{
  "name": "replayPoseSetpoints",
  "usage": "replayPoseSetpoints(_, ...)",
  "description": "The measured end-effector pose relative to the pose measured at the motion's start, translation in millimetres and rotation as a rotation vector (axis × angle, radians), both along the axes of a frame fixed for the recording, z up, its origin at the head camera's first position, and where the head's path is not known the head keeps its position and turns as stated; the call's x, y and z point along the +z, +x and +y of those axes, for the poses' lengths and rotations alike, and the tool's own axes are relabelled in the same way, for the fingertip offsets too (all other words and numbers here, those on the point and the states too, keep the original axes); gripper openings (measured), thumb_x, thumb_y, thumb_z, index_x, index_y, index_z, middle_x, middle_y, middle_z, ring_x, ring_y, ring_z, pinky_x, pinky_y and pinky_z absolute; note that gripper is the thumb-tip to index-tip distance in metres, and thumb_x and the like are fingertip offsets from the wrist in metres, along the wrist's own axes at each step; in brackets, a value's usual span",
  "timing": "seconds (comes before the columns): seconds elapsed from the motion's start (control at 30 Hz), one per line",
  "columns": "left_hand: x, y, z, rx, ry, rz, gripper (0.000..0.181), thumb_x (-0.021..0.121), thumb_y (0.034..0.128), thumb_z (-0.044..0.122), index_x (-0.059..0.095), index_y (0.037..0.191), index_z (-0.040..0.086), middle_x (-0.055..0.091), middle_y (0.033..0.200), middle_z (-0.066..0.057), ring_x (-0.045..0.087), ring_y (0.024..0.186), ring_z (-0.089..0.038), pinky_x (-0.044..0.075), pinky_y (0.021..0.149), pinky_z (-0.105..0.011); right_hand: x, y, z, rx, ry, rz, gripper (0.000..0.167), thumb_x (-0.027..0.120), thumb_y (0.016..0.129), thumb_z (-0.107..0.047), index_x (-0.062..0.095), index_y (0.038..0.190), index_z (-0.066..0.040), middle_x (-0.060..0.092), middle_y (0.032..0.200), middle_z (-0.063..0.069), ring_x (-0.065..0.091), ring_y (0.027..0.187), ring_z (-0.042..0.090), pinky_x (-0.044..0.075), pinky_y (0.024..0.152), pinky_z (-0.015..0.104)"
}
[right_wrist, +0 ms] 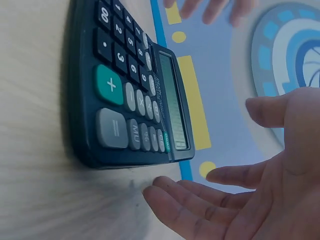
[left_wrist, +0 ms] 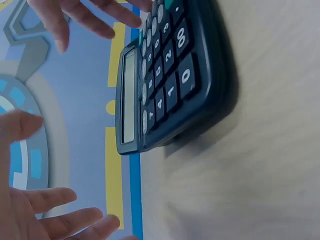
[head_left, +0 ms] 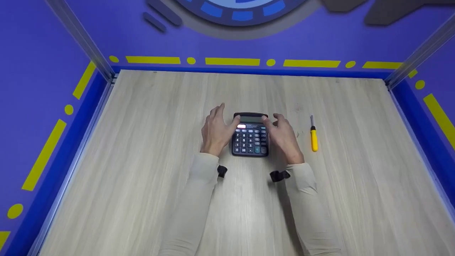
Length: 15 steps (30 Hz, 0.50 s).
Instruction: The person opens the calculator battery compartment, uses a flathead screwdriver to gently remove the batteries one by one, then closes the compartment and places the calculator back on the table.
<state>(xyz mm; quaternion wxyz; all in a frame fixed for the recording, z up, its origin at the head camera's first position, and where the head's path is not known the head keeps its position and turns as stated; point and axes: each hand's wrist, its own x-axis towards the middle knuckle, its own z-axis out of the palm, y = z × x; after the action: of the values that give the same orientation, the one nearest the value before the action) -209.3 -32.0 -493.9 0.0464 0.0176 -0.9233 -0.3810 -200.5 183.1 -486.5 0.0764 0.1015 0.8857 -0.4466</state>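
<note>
A dark calculator [head_left: 250, 140] with a grey display lies face up on the table, its screen end away from the person. The left hand [head_left: 216, 131] is at its left side, fingers spread and thumb toward the screen's corner. At the right side is the right hand [head_left: 283, 137], its fingers relaxed and its thumb near the other screen corner. The left wrist view shows the calculator [left_wrist: 167, 80] with a gap to the left hand [left_wrist: 45, 200]. In the right wrist view the right hand [right_wrist: 240, 190] is apart from the calculator [right_wrist: 115, 90]. Neither hand grips anything.
A screwdriver [head_left: 314, 139] with a yellow handle lies on the wooden table [head_left: 142, 142], right of the right hand. Blue walls [head_left: 241, 49] with yellow markings stand behind the table and along both sides.
</note>
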Motion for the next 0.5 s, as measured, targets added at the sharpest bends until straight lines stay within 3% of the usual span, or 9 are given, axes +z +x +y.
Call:
replayPoseSetpoints(0.27,-9.6,4.1,3.4,0.057,0.113,-0.057,0.059,0.068,0.1022,0.039,0.06,0.148,0.004,0.068,0.137,-0.015,0.065,0.125,-0.032,0.053,0.103,-0.045,-11.3,-0.8,3.3,0.006,-0.068,-0.073,0.072,0.052,0.109,-0.044,0.035,0.163,0.001,0.05,0.153,0.028,0.059,0.127,0.038,0.051,0.108,0.05)
replayPoseSetpoints(0.4,-15.5,5.2,4.6,0.056,0.121,-0.103,0.057,0.067,0.1025,0.039,0.061,0.148,0.005,0.069,0.136,-0.014,0.065,0.125,-0.031,0.052,0.104,-0.045,-17.6,-0.4,2.2,0.033,-0.063,-0.067,0.069,0.054,0.109,-0.038,0.038,0.16,0.006,0.05,0.152,0.03,0.054,0.134,0.039,0.049,0.11,0.05)
replayPoseSetpoints(0.5,-18.4,5.3,5.0,0.058,0.151,-0.132,0.058,0.067,0.1025,0.039,0.06,0.149,0.005,0.068,0.139,-0.014,0.064,0.129,-0.031,0.05,0.108,-0.044,-21.6,-0.4,1.7,0.04,-0.067,-0.071,0.067,0.055,0.109,-0.036,0.039,0.159,0.006,0.052,0.148,0.029,0.055,0.13,0.038,0.051,0.106,0.049)
